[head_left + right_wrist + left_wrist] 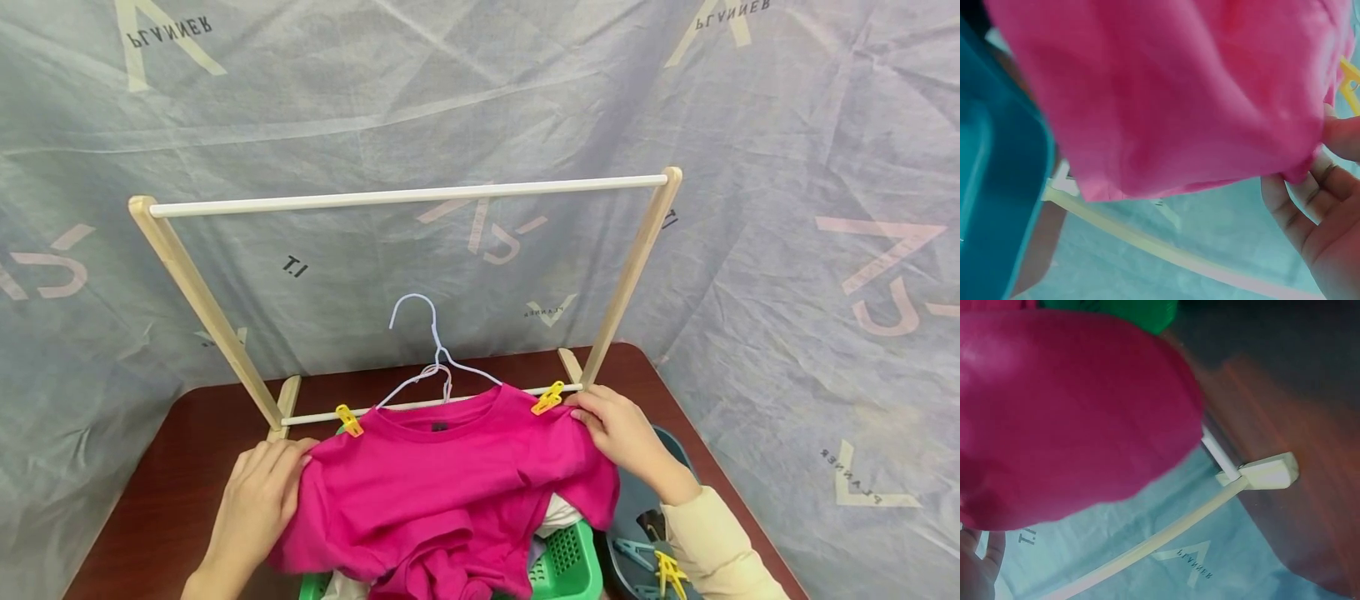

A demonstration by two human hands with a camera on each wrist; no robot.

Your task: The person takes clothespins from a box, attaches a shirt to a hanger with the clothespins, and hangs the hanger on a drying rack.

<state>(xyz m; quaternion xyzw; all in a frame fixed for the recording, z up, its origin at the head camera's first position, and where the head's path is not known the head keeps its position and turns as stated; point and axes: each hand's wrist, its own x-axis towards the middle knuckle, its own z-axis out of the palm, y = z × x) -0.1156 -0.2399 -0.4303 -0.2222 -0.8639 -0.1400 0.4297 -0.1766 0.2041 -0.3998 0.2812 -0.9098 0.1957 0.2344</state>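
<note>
A magenta T-shirt (pixel 442 467) hangs on a pale wire hanger (pixel 437 342), its hook standing free above the collar. Yellow clothespins (pixel 550 398) clip the shirt at both shoulders. My left hand (pixel 258 492) pinches the shirt's left shoulder edge. With thumb and fingers, my right hand (pixel 618 429) pinches the other shoulder, just outside the clothespin; the right wrist view shows the fingers (pixel 1297 212) gripping the pink cloth. The shirt's lower part bunches over a green basket (pixel 570 562). In the left wrist view the sleeve (pixel 1085 412) covers most of the left hand.
A wooden rack with a white top rod (pixel 412 197) stands behind the shirt on the dark red table (pixel 150 492). To the right, a dark blue bin (pixel 633 508) holds several clothespins (pixel 667 571). Another, pinkish hanger hook (pixel 447 383) shows behind the first. Grey cloth hangs around.
</note>
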